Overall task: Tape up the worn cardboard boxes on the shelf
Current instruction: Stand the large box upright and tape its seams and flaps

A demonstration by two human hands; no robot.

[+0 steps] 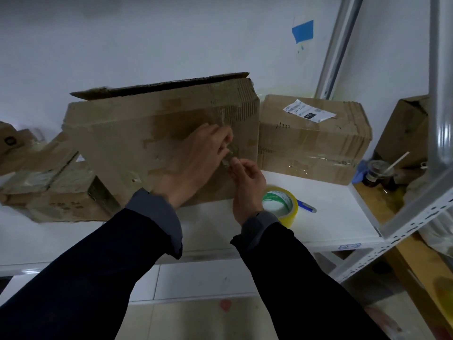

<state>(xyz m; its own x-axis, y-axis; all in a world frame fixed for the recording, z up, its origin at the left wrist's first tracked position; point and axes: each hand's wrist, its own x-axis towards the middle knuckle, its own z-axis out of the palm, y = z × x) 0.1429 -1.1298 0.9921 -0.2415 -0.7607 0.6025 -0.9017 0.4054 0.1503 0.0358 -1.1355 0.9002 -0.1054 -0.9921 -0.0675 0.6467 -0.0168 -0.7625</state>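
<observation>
Looking down at: the white shelf (331, 217), where we stand with both arms reaching forward in dark sleeves.
Shelf frame: grey metal uprights (441, 82) rise at the right, and a perforated rail runs along the shelf's right edge.
Big cardboard box (122, 138): it stands on the shelf in front of us, leaning back toward the wall, its top flap (159, 85) open and its face patched with worn, glossy strips.
Second box (313, 143): it sits just right of the big one, touching or nearly so, with a white shipping label (309, 110) on top and clear tape across its front.
Battered boxes (49, 182): a heap of them lies at the left of the shelf, beside the big box.
Left hand (198, 158): its palm faces the big box's front — the fingers curl and pinch a bit of clear tape (226, 159) near the box's right edge.
Right hand (247, 185): thumb and forefinger pinch the same scrap of tape from below, the other fingers loosely curled.
Tape roll (282, 204): yellow, lying flat on the shelf just right of our right wrist.
Blue pen-like tool (306, 206): it lies touching or just behind the roll — too blurred to name.
</observation>
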